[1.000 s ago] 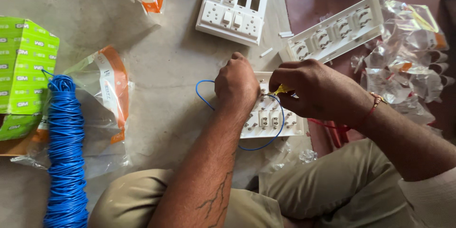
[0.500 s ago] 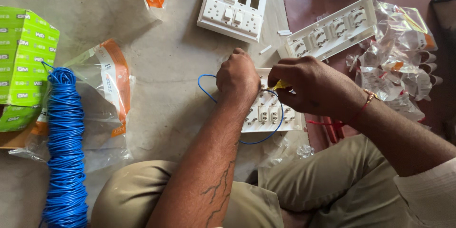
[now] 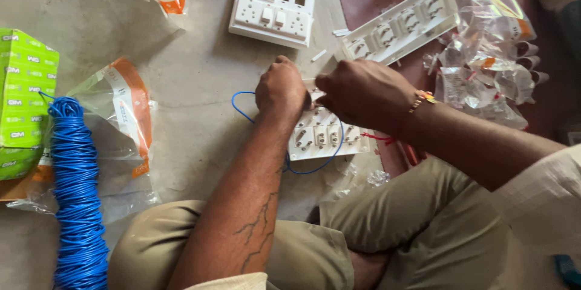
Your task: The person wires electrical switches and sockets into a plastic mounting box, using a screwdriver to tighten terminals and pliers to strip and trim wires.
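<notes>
A white switch panel (image 3: 324, 136) lies back side up on the concrete floor (image 3: 200, 84), just in front of the person's crossed legs. Its rear shows rows of small module backs with metal terminals. A thin blue wire (image 3: 242, 104) loops from the panel's left side out over the floor and curves back under its near edge.

The left hand (image 3: 281, 90) is clenched over the panel's upper left corner, knuckles up, pressing on it. The right hand (image 3: 363, 93) is closed just beside it, over the upper right part of the panel; what it grips is hidden by the fingers, possibly a small tool. The two hands nearly touch.

Beyond the hands lies a second white panel (image 3: 273, 7) face up, with sockets and switches, and to its right a long white frame (image 3: 402, 24) lying at a slant. A heap of clear wrappers (image 3: 484, 66) crowds the right side, close to the frame's end.

To the left, bare floor lies between the panel and an orange-and-clear bag (image 3: 124, 114). A blue wire coil (image 3: 75, 199) lies past the bag, beside a green box (image 3: 24, 102) at the left edge.
</notes>
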